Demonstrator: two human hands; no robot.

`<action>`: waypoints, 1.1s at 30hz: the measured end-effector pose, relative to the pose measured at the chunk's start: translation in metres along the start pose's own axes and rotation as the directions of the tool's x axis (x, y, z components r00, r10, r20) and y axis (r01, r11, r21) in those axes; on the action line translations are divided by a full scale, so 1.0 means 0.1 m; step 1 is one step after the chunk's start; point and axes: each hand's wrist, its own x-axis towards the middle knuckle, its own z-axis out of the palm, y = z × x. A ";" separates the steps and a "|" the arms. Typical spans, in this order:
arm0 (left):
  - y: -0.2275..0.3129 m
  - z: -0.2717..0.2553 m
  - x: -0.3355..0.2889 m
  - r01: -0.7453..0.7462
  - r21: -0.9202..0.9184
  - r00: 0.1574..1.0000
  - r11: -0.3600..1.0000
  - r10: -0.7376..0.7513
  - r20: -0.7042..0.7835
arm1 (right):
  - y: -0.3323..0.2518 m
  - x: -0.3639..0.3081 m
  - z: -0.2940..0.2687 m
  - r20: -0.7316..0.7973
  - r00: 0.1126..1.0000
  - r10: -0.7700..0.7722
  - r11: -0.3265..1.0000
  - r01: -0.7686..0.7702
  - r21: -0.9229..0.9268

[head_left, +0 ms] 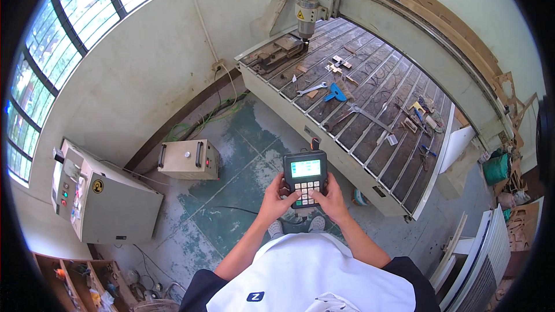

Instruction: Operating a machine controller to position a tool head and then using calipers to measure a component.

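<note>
A person stands beside a gantry router, left hand (277, 196) and right hand (332, 197) closed around the two sides of a handheld controller (305, 182) at the centre of the frame, thumbs over its keypad; the screen (306, 168) is lit, its contents too small to read, so the device appears powered and key entry under way, while how many presses remain cannot be told; at top centre the spindle (306, 16) hangs above the corner of the slotted bed (347, 137), near a machine vise (278, 52), and no cut in progress can be made out, which suggests the machine's own work is yet to be done; strewn over the bed, upper right of centre, lie a combination wrench (312, 89), a blue-handled brush (336, 93) and what looks like a large caliper (371, 118), clutter that could obstruct a low pass of the gantry beam (404, 30); at left stand a beige box with black handles (186, 160) and a control cabinet (122, 203); a black cable (236, 209) crosses the green floor near the feet, a possible snag.
</note>
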 end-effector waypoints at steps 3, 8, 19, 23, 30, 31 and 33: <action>0.01 0.01 0.00 -0.011 0.003 1.000 1.000 0.011 0.004 | -0.05 0.00 0.02 -0.019 1.000 0.011 1.000 -0.011 -0.027; 0.02 0.01 0.01 -0.007 -0.006 1.000 1.000 0.007 -0.009 | -0.08 0.01 0.01 0.004 0.998 0.066 0.998 -0.066 -0.001; 0.01 0.01 0.03 0.025 -0.008 1.000 1.000 -0.025 -0.006 | -0.01 0.04 0.00 -0.026 1.000 -0.011 1.000 0.010 -0.022; 0.05 0.04 0.04 0.034 -0.053 0.999 0.998 -0.034 -0.009 | -0.02 0.05 -0.02 -0.018 0.999 -0.042 0.998 0.041 -0.054; -0.01 0.04 0.07 0.027 -0.013 1.000 1.000 -0.027 -0.002 | -0.08 0.07 0.04 -0.087 0.996 0.020 1.000 -0.020 0.006; -0.02 0.04 0.07 0.007 0.026 1.000 1.000 -0.007 -0.001 | -0.06 0.08 0.05 -0.086 0.996 0.020 1.000 -0.020 0.006; -0.01 0.07 0.07 -0.015 0.066 1.000 0.998 0.015 0.002 | 0.03 0.10 0.04 -0.158 0.987 -0.002 1.000 -0.003 -0.031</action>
